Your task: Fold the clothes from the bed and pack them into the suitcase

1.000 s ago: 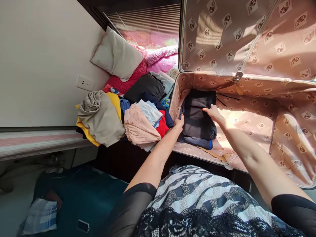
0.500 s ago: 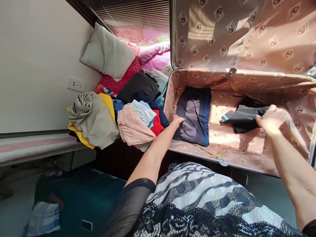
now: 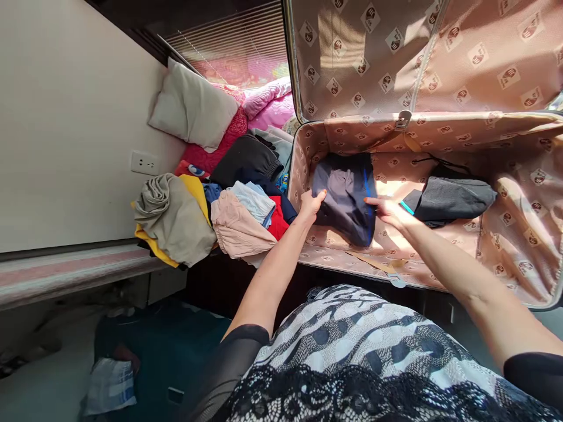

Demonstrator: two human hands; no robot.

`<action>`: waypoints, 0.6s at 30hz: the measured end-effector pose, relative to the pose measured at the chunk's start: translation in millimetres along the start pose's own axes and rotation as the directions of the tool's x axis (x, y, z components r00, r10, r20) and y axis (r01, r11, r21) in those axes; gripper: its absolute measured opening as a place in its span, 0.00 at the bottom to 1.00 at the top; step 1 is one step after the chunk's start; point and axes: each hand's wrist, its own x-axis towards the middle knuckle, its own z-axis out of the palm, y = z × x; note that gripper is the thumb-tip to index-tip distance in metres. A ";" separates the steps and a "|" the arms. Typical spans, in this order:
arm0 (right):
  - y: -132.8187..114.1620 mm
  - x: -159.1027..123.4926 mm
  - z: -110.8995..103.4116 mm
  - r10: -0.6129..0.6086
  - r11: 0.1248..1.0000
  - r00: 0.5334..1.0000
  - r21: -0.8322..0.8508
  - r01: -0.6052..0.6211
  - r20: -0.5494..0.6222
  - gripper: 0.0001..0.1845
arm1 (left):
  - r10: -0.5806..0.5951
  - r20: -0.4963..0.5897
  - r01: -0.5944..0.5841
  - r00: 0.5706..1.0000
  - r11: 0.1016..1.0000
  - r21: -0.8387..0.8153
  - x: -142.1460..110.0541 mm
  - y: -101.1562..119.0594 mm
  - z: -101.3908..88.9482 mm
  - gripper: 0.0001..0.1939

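Observation:
An open suitcase (image 3: 505, 258) with a pink patterned lining lies on the bed, its lid (image 3: 378, 53) standing up behind. Inside at the left lies a folded navy garment with a blue stripe (image 3: 345, 196). My left hand (image 3: 311, 205) grips its left edge, fingers curled on the cloth. My right hand (image 3: 387, 210) rests on its right edge, fingers pressed against the fabric. A folded dark grey garment with a teal trim (image 3: 453, 199) lies to the right in the suitcase, apart from both hands.
A heap of clothes (image 3: 211, 217) in beige, yellow, peach, red and black sits left of the suitcase. A white pillow (image 3: 191, 108) and pink bedding (image 3: 268, 99) lie behind. A wall socket (image 3: 145, 162) is at left. A checked cloth (image 3: 108, 384) lies on the floor.
My right hand set the dark grey garment down at the right of the suitcase and came back left to the navy garment. My left hand stayed on its left edge.

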 end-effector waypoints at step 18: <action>-34.5 -51.2 -59.4 -0.271 0.960 0.961 0.066 0.274 -0.053 0.24 | 0.457 0.336 -0.559 0.824 0.555 0.616 -39.5 41.5 -69.8 0.04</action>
